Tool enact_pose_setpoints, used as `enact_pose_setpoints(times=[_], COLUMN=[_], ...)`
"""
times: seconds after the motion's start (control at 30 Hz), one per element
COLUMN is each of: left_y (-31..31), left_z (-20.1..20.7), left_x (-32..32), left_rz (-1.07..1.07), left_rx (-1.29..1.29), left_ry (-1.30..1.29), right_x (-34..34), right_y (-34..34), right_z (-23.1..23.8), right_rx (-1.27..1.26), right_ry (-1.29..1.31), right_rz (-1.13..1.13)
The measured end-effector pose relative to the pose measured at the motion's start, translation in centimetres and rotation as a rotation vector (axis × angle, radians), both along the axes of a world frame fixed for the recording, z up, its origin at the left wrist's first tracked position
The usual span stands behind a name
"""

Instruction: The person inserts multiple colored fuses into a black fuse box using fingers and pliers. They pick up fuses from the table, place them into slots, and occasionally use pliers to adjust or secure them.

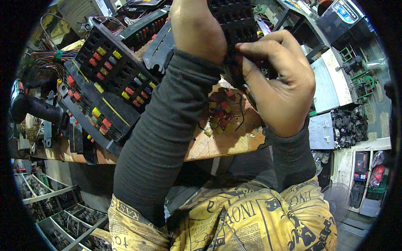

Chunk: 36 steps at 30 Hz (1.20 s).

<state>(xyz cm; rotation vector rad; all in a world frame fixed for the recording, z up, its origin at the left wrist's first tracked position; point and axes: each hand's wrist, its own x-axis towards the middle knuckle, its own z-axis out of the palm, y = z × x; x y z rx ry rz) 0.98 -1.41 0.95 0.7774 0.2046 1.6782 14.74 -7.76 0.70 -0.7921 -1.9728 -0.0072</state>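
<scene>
A black fuse box panel (237, 23) with rows of slots stands at the top middle, partly hidden behind my hands. My right hand (287, 79) is at its right side, thumb and index finger brought together against its lower part. Whatever sits between those fingertips is too dark to make out. My left hand (196, 29) reaches up along the panel's left side, and its fingers are cut off by the upper edge. Below, a loose pile of red and yellow blade fuses (220, 109) lies on the wooden bench top (201, 146).
Left of my arm is a larger black fuse box (119, 77) with coloured fuses. A dark power tool handle (39, 109) lies at the far left, near bundled wires (54, 55). Metal racks (71, 213) stand lower left; a fan (337, 201) is lower right.
</scene>
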Motion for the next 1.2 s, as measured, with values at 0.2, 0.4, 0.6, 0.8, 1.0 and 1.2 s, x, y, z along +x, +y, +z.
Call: enact_pose_setpoints(times=[0.2, 0.4, 0.6, 0.8, 1.0, 1.2], left_y=[0.1, 0.6, 0.0, 0.5, 0.3, 0.7], left_z=[0.0, -0.2, -0.4, -0.4, -0.6, -0.5], left_x=[-0.3, -0.2, -0.2, 0.0, 0.0, -0.3], left_rz=[-0.009, -0.060, -0.080, -0.110, -0.055, -0.096], left_rx=[-0.004, 0.099, 0.068, 0.103, 0.049, 0.112], left_ry=[0.056, -0.024, 0.025, -0.052, -0.014, -0.038], right_x=[0.2, -0.5, -0.5, -0.4, -0.1, 0.1], right_y=[1.6, 1.1, 1.4, 1.5, 1.9, 2.3], right_z=[0.5, 2.2, 2.3, 1.4, 0.8, 0.1], right_rx=[-0.393, -0.783, -0.905, -0.792, -0.818, -0.789], right_ry=[0.249, 0.448, 0.586, 0.481, 0.546, 0.570], right_rz=[0.209, 0.371, 0.458, 0.476, 0.518, 0.540])
